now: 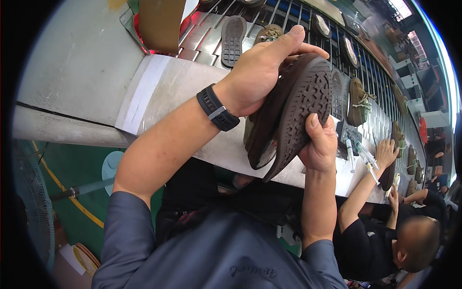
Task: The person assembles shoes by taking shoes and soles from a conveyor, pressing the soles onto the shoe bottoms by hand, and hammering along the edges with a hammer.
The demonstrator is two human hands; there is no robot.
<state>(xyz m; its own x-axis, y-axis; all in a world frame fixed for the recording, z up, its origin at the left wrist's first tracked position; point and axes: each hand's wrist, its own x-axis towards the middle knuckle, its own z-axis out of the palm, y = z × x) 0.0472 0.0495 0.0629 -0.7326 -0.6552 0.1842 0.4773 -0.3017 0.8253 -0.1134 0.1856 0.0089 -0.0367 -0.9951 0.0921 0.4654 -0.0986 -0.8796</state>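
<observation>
A dark brown shoe upper (262,118) and its brown rubber outsole (308,96) are held together, tilted, above the bench edge. The sole's patterned tread faces me. Toward the lower end, a gap stands between sole and upper. My left hand (257,72) wraps the far end and the upper's left side, thumb stretched upward and fingers partly hidden behind. From the right, my right hand (321,144) grips the sole, its thumb pressed on the tread; its other fingers are out of sight behind it.
Beyond the metal bench (192,79) runs a conveyor (207,33) carrying a loose sole (233,41) and lace-up shoes (358,101). Syringe-like applicators (365,156) lie to the right, near a co-worker's hand (386,153). A floor fan (33,202) stands at left.
</observation>
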